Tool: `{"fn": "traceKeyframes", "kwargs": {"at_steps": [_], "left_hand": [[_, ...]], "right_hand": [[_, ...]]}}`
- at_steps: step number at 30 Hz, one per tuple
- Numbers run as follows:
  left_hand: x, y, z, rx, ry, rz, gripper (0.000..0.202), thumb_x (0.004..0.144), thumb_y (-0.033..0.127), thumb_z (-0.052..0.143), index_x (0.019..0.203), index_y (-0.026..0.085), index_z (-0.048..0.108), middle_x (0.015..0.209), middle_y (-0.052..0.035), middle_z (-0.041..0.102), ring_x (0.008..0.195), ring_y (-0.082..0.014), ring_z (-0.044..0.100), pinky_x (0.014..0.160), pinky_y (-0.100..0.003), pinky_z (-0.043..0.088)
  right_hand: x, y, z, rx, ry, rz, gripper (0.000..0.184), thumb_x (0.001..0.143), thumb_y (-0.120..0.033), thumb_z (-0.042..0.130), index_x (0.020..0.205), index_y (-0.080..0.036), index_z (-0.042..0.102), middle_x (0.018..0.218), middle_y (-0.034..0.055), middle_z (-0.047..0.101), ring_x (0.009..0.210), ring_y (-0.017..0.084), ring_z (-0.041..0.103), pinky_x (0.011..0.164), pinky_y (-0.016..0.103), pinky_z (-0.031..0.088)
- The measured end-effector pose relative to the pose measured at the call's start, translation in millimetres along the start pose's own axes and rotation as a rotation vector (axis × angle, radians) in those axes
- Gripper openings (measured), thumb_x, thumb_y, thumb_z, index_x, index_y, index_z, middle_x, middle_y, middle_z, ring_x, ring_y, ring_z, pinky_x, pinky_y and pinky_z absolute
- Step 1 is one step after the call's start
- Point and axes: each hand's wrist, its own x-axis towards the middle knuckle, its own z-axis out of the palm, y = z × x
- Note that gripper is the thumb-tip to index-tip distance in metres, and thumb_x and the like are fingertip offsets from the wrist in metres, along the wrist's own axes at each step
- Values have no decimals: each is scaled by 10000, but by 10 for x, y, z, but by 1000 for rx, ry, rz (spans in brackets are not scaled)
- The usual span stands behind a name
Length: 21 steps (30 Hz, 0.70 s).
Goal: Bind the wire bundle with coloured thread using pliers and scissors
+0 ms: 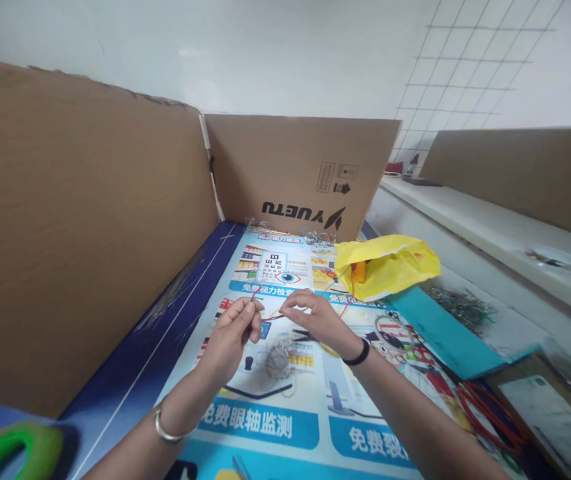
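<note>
My left hand is closed in a pinch on the end of a thin red thread. My right hand is also pinched shut on the same thread, a short way to the right. The thread runs between both hands and trails on toward the yellow plastic bag. Both hands hover above a printed poster that covers the table. A small tangle of thin wire lies on the poster just below my hands. A silver bangle is on my left wrist and a black band on my right wrist.
Cardboard walls stand at the left and back. A teal sheet, a heap of small metal parts and red loops lie to the right. A green object sits at the bottom left. A white shelf runs along the right.
</note>
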Motion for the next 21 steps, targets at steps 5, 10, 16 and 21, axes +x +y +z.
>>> {"fn": "traceKeyframes", "kwargs": {"at_steps": [5, 10, 16, 21], "left_hand": [[29, -60, -21, 45, 41, 13, 176, 856, 320, 566, 839, 145, 586, 589, 44, 486, 488, -52, 414, 507, -185, 309], [-15, -179, 46, 165, 53, -8, 220, 842, 340, 570, 885, 131, 621, 715, -6, 600, 502, -56, 440, 506, -190, 324], [-62, -232, 111, 332, 50, -46, 241, 846, 346, 533, 734, 137, 579, 505, 25, 531, 494, -89, 448, 510, -197, 345], [-54, -207, 101, 537, 15, -46, 259, 854, 319, 475, 660, 159, 538, 505, 15, 565, 480, -101, 461, 517, -208, 367]], "right_hand": [[-67, -62, -12, 161, 363, 121, 141, 839, -305, 578, 807, -203, 669, 847, 37, 665, 818, 184, 593, 735, 309, 454], [-57, -159, 217, -69, 404, -89, 87, 814, -228, 614, 798, -229, 699, 749, 26, 661, 787, 188, 568, 768, 354, 435], [-57, -113, 380, -203, 388, -183, 106, 828, -208, 602, 816, -233, 705, 698, 18, 635, 736, 175, 543, 722, 352, 431], [-104, -89, 398, -231, 347, -197, 128, 852, -208, 574, 833, -216, 700, 723, 32, 615, 766, 182, 527, 734, 358, 431]]}}
